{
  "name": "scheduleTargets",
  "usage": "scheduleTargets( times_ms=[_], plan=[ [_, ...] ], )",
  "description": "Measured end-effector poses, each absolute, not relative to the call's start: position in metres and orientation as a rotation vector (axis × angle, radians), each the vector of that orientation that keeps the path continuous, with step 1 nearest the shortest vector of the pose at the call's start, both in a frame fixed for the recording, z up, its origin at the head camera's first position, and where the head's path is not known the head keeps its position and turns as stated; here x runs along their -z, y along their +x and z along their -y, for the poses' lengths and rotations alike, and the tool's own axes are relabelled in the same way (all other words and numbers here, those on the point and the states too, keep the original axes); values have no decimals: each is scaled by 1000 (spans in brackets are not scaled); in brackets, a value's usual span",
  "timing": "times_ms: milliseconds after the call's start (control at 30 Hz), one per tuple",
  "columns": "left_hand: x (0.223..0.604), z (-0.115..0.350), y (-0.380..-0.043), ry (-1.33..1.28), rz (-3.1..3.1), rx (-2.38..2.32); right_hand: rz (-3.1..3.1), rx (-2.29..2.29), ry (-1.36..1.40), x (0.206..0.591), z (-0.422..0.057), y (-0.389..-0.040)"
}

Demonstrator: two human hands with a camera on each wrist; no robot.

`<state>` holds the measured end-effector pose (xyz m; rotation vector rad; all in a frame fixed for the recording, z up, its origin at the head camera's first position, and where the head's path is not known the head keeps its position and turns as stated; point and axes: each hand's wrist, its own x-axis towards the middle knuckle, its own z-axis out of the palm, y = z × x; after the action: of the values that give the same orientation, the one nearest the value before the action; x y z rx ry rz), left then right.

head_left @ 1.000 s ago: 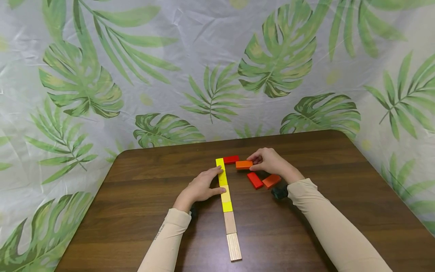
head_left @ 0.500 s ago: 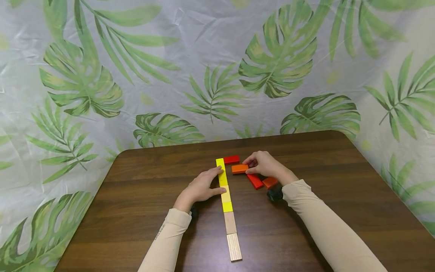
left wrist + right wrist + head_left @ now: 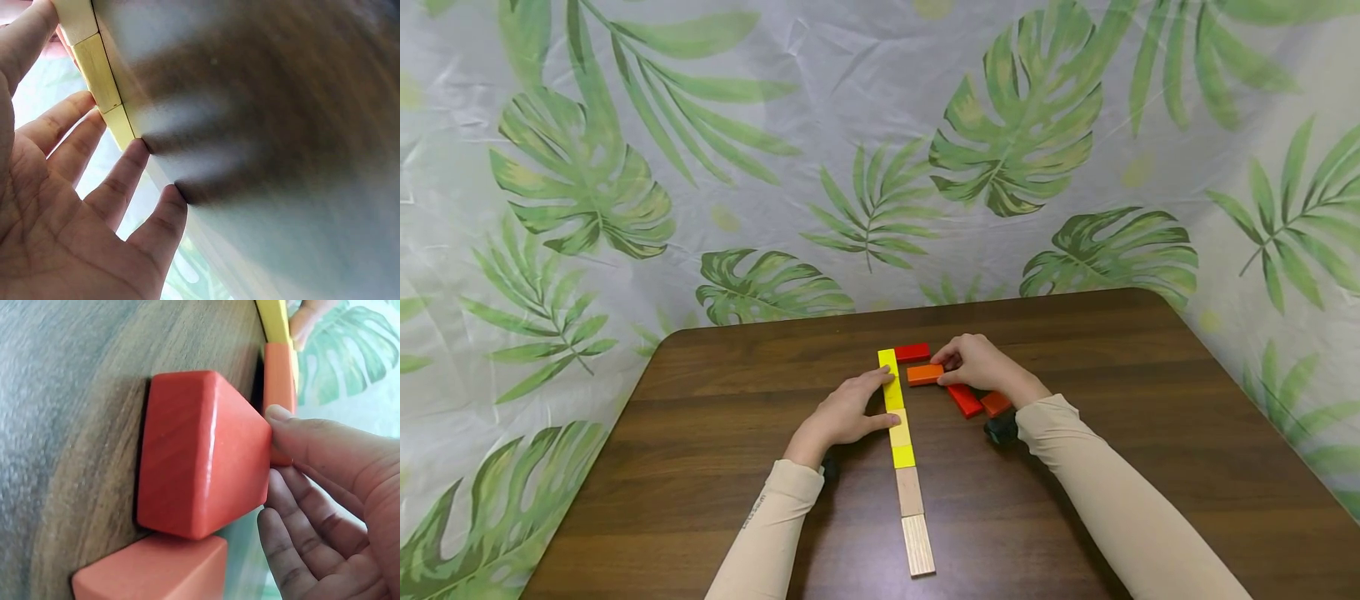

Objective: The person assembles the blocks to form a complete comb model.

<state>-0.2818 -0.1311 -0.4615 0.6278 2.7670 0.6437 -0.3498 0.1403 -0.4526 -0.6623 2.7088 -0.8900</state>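
Observation:
A straight line of flat wooden blocks runs toward me in the head view: yellow blocks (image 3: 892, 395) at the far end, a pale yellow block (image 3: 899, 430), another yellow one, then plain wood blocks (image 3: 910, 492) nearest me. My left hand (image 3: 844, 408) lies along the left side of this line, fingers spread and fairly straight, fingertips and thumb at the yellow blocks. With thumb and fingers, my right hand (image 3: 981, 364) pinches the right end of an orange block (image 3: 922, 375), just right of the line. A red block (image 3: 206, 456) looms in front of that hand in the right wrist view.
Behind the orange block, another red block (image 3: 913, 352) sits against the line's far end. A darker orange block (image 3: 996, 404) lies beside the nearer red block. All rest on a dark wooden table (image 3: 715, 433), with a leaf-patterned curtain (image 3: 865, 200) behind it.
My right hand has slid the orange block left and slightly nearer, from beside the far red block to close by the yellow line. The left hand has stayed in place.

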Motion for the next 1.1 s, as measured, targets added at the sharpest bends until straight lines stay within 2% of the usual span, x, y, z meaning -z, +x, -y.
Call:
scheduleTargets(
  times_ms=[1100],
  plan=[
    [460,131,-280,628,-2757,-666,-2695,859,-642,455,-124,-350]
  ],
)
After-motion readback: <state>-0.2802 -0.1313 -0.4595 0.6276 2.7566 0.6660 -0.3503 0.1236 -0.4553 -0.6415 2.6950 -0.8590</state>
